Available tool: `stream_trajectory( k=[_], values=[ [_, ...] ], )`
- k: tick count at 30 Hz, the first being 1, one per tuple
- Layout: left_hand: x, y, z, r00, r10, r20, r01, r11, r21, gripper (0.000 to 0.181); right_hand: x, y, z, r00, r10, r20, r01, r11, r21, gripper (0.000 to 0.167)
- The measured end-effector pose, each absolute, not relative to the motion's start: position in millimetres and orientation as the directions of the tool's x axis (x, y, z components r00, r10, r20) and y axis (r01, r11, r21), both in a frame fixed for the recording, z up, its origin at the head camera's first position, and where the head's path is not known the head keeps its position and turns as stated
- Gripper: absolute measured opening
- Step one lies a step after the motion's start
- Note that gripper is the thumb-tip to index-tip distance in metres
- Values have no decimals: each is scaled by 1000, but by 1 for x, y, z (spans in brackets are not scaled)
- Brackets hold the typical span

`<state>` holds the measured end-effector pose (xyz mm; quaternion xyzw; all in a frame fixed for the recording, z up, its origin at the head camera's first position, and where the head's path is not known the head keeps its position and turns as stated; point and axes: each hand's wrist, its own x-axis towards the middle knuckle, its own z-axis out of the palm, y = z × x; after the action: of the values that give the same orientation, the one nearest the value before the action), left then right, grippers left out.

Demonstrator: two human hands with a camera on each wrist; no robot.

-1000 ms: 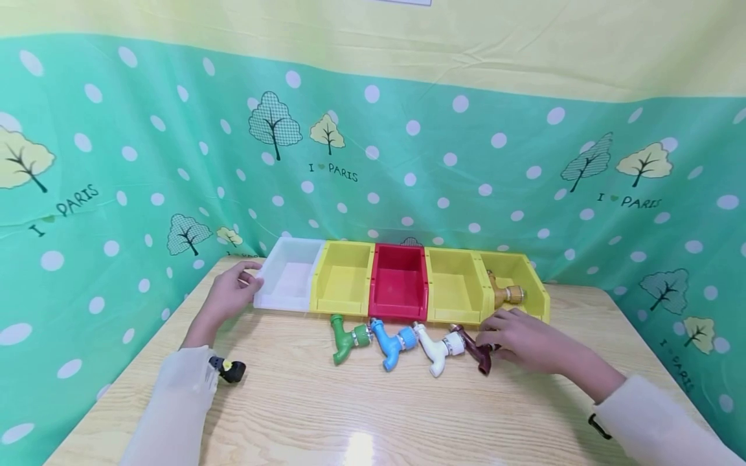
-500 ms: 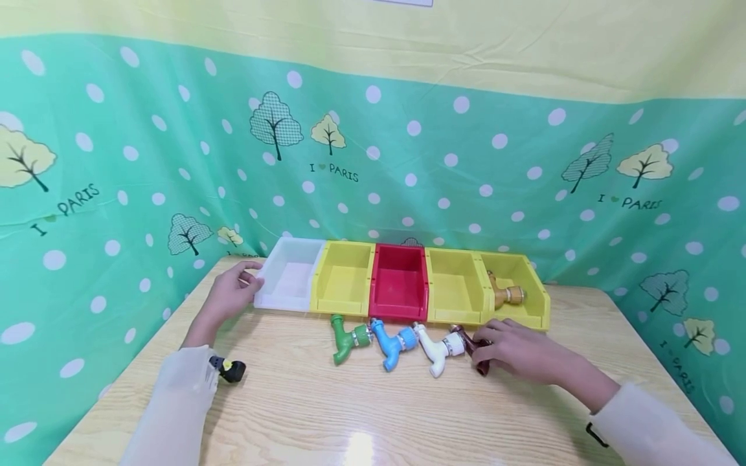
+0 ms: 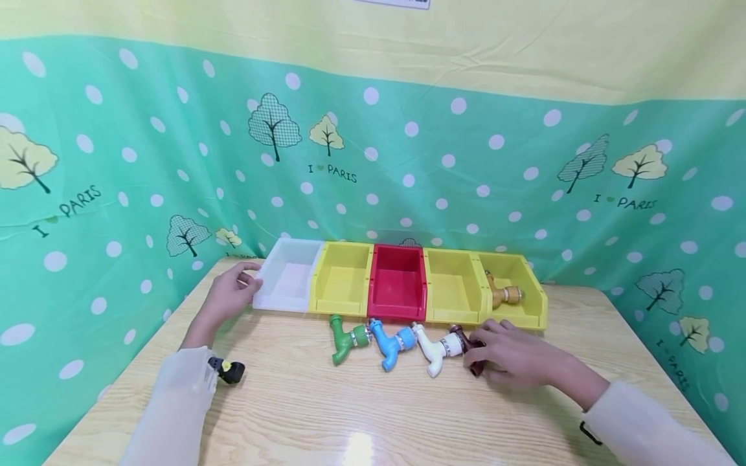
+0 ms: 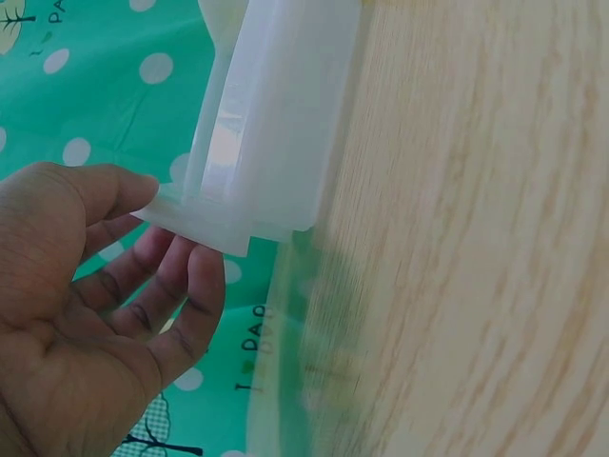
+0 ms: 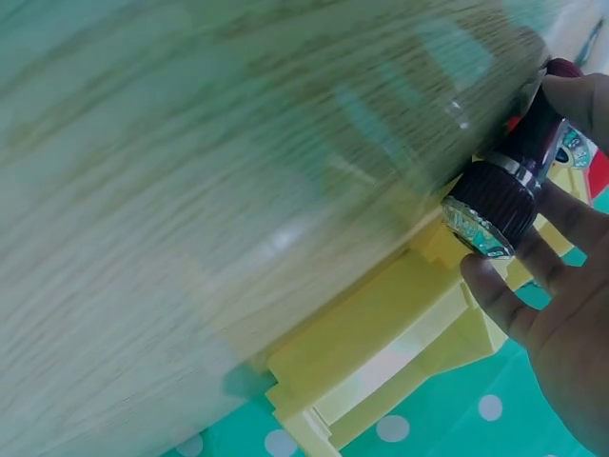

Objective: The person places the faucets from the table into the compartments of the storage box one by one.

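Note:
My left hand (image 3: 227, 294) holds the left side of a translucent white bin (image 3: 282, 302). The left wrist view shows the thumb over the bin's rim and the fingertips under it. At the front right my right hand (image 3: 519, 353) grips a dark red tap (image 5: 495, 205), covering much of it in the head view. The right wrist view has the thumb on its body and fingers around the handle end. Beside it on the table lie a white tap (image 3: 434, 353), a blue tap (image 3: 389, 346) and a green tap (image 3: 345, 343) in a row.
Right of the white bin stand a yellow bin (image 3: 340, 307), a red bin (image 3: 397, 312) and two more yellow bins, side by side. An orange-brown tap (image 3: 506, 295) lies in the far-right yellow bin (image 3: 539, 310). A polka-dot curtain (image 3: 443, 162) hangs behind.
My right hand has shifted slightly left and closed further over the dark red tap, which is now more covered. The left hand and the other taps stay where they were.

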<state>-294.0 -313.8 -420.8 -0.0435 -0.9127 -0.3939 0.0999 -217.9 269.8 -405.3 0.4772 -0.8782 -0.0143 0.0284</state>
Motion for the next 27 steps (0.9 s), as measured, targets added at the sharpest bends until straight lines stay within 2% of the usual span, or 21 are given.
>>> stream_trajectory(
  k=[10,18,27],
  values=[
    [-295,-314,-421,-976,7,217,163,684,712,41,-218,272,-404,-574,-818,32,-819,572,-44,31],
    [-296,-313,-421,-980,1,201,147,686,713,41,-212,275,-400,-567,-824,15,-824,567,-21,32],
    [-293,-313,-418,-982,-5,190,134,693,708,41,-208,277,-394,-551,-832,62,-834,551,-16,33]
  ],
)
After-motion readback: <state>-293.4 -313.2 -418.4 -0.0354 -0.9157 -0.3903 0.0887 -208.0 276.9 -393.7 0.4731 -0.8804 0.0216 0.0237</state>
